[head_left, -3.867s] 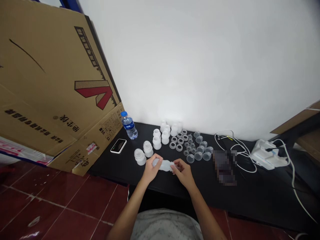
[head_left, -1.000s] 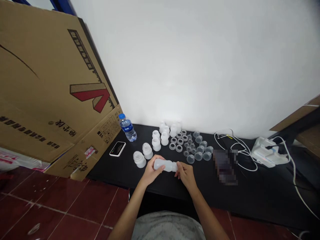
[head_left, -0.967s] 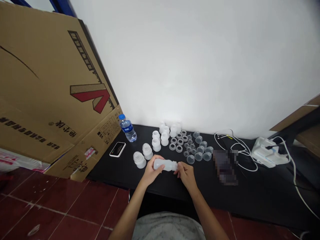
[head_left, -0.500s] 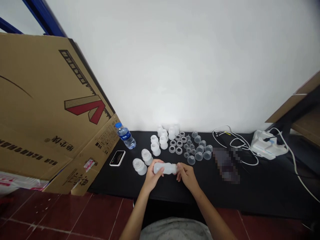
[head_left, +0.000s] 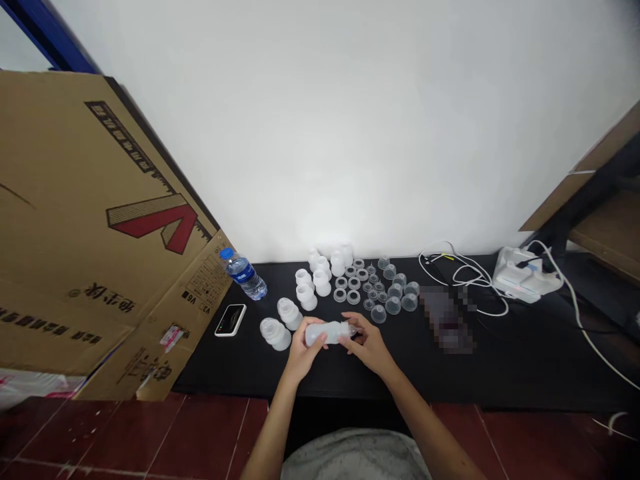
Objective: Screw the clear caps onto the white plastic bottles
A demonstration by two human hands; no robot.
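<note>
My left hand [head_left: 303, 353] grips the wide end of a milky white plastic bottle [head_left: 327, 333], which lies almost level above the black table. My right hand [head_left: 367, 343] is at the narrow neck end, its fingers curved and touching the bottle. The bottle's far side is partly hidden by my left fingers. Just left of my left hand stand two white plastic bottle collars [head_left: 275, 333], close to the bottle but not touching it.
Several white collars, clear cups [head_left: 393, 305] and rings [head_left: 353, 297] cover the black table [head_left: 225, 377]. A water bottle [head_left: 244, 275], a phone [head_left: 231, 320], white cables [head_left: 463, 283], a white device [head_left: 523, 275] and a blurred patch [head_left: 447, 320] also lie there. Cardboard [head_left: 100, 227] leans at left.
My right fingers have spread and shifted at the bottle's neck, and the bottle tilts slightly. The view has swung, sliding the table and its items leftward.
</note>
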